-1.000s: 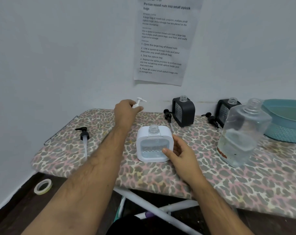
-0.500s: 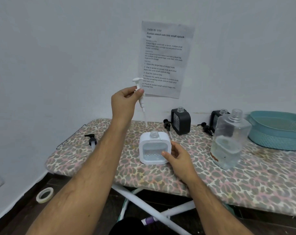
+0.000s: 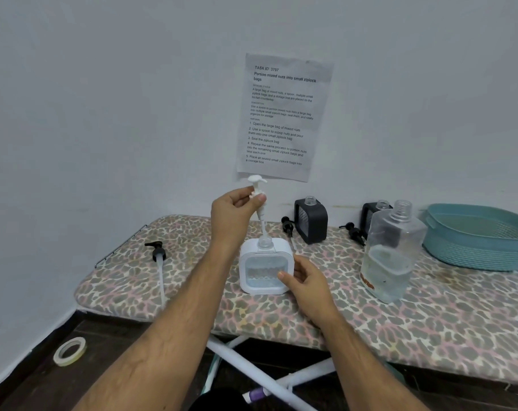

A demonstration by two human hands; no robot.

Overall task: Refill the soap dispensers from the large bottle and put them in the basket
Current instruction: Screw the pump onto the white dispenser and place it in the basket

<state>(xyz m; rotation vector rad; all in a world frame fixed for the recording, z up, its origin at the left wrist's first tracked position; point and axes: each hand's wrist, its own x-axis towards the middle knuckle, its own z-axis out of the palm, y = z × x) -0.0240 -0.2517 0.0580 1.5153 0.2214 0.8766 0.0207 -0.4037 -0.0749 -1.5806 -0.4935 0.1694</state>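
A white square soap dispenser (image 3: 263, 266) stands on the leopard-print board (image 3: 429, 318), its neck uncapped. My left hand (image 3: 232, 213) pinches a white pump (image 3: 257, 188) upright above it, and the pump's tube reaches down into the neck. My right hand (image 3: 306, 283) holds the dispenser's right side, thumb on its front. The large clear bottle (image 3: 389, 256), uncapped and about half full, stands to the right. Two black dispensers (image 3: 311, 221) (image 3: 370, 215) without pumps stand at the back. The teal basket (image 3: 477, 241) sits at the far right.
Three black pumps lie loose on the board: one at the left (image 3: 158, 253), two near the black dispensers (image 3: 287, 226) (image 3: 352, 231). A paper sheet (image 3: 283, 117) hangs on the wall. A tape roll (image 3: 69, 354) lies on the floor at the left.
My left hand picked the white pump up from the board's back, lifted it, then lowered its tube into the white dispenser's neck. My right hand stayed on the dispenser.
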